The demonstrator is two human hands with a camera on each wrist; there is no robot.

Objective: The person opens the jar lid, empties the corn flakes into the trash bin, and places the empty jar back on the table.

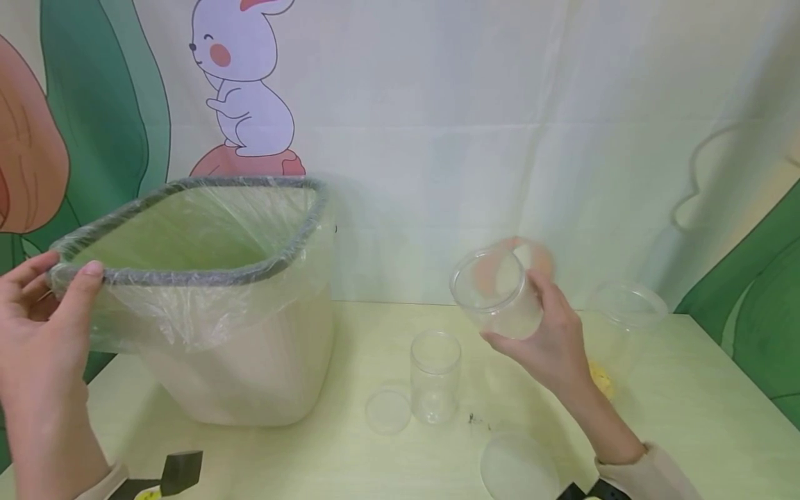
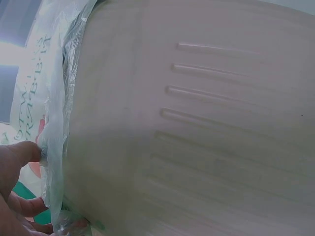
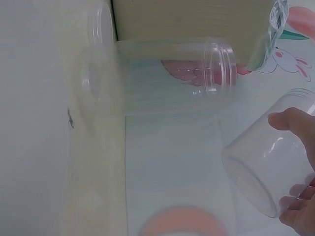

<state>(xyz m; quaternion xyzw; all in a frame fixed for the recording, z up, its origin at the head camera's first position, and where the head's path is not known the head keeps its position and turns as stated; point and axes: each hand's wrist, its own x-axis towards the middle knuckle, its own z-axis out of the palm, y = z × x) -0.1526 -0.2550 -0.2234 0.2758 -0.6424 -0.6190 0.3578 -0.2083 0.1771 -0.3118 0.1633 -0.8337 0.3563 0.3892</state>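
Lined bin (image 1: 237,375) and tilted clear jar (image 1: 503,309), both in grip

At far left, on a printed backdrop (image 1: 406,139), a coral shape (image 1: 31,153) beside dark green leaves (image 1: 94,90). In front, the left hand (image 1: 46,340) gripping the near left corner of the bin's grey rim (image 1: 169,279), thumb at the near side and fingers at the left; in the left wrist view, thumb and fingers against the translucent liner (image 1: 175,312), beside the ribbed pale wall of the bin. On the left part of the pale table (image 1: 300,465), the bin itself, mouth upward, liner folded outward over the grey rim. Above and behind, a printed white rabbit (image 1: 250,104). Just right of the bin, a small clear disc (image 1: 387,412) on the table; next to it, an upright clear container (image 1: 435,378), open at the top. Farther right, small dark marks (image 1: 473,419) on the table and, nearer the viewer, a larger clear disc (image 1: 519,465). Above these, the clear jar, off the table and leaning with its mouth toward the bin; at its right side, the right hand (image 1: 553,340), thumb and fingers closed around the jar wall. Beyond the right forearm (image 1: 606,423), a yellow object (image 1: 601,380), partly hidden. Behind, near the backdrop, a clear round rim (image 1: 630,305), lower part too faint to tell. At far right, more green print (image 1: 769,326).
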